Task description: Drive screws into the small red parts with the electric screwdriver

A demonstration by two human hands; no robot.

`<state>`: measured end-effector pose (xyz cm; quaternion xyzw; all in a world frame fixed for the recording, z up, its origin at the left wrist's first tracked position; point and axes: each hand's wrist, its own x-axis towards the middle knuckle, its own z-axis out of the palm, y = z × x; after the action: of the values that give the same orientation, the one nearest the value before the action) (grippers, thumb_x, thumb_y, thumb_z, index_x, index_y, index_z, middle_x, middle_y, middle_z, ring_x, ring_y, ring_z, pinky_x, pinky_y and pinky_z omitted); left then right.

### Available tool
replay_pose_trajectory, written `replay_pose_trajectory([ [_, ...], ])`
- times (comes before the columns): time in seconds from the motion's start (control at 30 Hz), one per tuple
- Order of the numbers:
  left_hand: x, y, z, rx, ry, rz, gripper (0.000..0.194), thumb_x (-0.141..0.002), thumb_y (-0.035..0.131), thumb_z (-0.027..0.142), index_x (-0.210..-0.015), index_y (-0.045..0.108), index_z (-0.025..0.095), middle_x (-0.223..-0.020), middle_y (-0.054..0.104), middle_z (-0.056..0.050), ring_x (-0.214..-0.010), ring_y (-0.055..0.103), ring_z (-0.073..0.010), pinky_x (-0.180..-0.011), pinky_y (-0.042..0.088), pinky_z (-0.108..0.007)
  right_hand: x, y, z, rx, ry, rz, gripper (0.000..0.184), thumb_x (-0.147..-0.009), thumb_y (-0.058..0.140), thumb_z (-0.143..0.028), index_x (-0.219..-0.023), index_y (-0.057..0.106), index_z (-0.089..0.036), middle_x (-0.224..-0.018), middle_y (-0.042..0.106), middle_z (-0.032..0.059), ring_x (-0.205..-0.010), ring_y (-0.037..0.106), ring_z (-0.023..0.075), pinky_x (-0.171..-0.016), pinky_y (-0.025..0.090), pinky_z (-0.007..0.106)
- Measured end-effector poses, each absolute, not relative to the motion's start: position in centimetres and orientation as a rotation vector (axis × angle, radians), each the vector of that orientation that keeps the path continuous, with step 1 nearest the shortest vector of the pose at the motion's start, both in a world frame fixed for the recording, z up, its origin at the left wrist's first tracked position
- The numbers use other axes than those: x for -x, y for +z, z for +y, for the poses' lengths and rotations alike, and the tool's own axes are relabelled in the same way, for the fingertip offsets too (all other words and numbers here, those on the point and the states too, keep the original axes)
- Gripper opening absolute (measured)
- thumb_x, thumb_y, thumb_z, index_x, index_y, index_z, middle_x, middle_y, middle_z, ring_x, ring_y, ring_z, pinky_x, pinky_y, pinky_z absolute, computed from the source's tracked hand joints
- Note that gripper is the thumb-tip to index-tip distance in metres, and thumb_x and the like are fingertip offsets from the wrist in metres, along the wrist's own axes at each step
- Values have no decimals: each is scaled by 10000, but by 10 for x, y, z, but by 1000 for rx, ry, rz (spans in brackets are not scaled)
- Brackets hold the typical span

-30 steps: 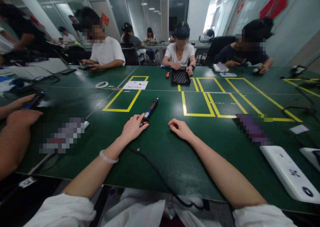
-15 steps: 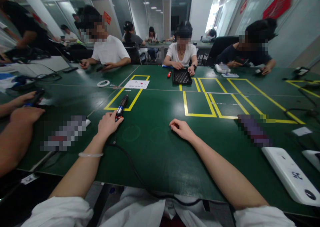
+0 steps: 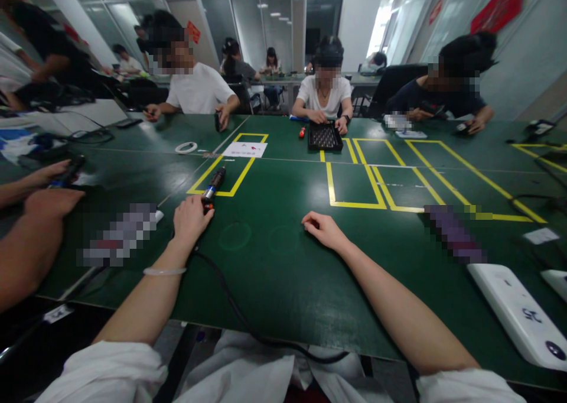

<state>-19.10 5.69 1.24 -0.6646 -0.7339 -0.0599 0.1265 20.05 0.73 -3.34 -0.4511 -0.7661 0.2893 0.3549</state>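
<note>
My left hand (image 3: 190, 218) rests on the green table (image 3: 283, 261), fingers closed round the rear end of a black corded electric screwdriver (image 3: 213, 184). The tool lies flat across the corner of a yellow taped rectangle (image 3: 230, 163), tip pointing away from me. Its black cable (image 3: 239, 317) runs back over the table's near edge. My right hand (image 3: 322, 228) lies on the table further right, fingers loosely curled, nothing visible in it. A pale bangle sits on my left wrist.
A white power strip (image 3: 516, 314) lies at the near right beside a blurred object (image 3: 454, 233). Another person's forearms (image 3: 31, 226) reach in from the left. Across the table several people sit; one has a black tray (image 3: 325, 136). A white card (image 3: 244, 149) and a ring (image 3: 186, 148) lie further back.
My left hand has slid the screwdriver from the table's middle to the left, onto the corner of the yellow rectangle. My right hand has stayed in place.
</note>
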Motion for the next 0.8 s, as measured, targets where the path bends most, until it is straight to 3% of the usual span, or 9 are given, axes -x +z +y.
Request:
replay_pose_trajectory([
  [0.13, 190, 13, 58, 1942, -180, -2148, 374, -888, 426, 400, -1123, 547, 136, -1143, 566, -168, -1011, 539, -315, -846, 415, -403, -200, -33, 7, 1170, 749, -1981, 141, -872, 506, -236, -911, 629, -180, -727, 639, 4, -634, 557, 132, -615, 402, 232],
  [0.33, 187, 14, 57, 1892, -224, -2177, 423, -934, 286, 372, -1118, 559, 107, -1125, 585, -191, -988, 551, -322, -820, 411, -406, -200, -32, 7, 1170, 748, -1985, 140, -866, 510, -229, -909, 633, -178, -723, 641, 3, -625, 553, 131, -615, 402, 233],
  [0.53, 169, 19, 53, 1988, -522, -2100, 422, -947, 293, 393, -1184, 534, 139, -1135, 616, -152, -1007, 574, -289, -839, 413, -364, -200, -32, 8, 1166, 748, -1982, 143, -866, 507, -228, -910, 634, -179, -721, 639, 3, -628, 554, 132, -616, 401, 232],
  [0.8, 72, 32, 34, 2766, -856, -1770, 360, -950, 365, 418, -1110, 586, 183, -990, 672, -65, -925, 617, -200, -825, 446, -302, -200, -33, 8, 1157, 749, -1976, 137, -862, 508, -235, -900, 627, -179, -729, 640, 4, -628, 550, 130, -612, 400, 230],
])
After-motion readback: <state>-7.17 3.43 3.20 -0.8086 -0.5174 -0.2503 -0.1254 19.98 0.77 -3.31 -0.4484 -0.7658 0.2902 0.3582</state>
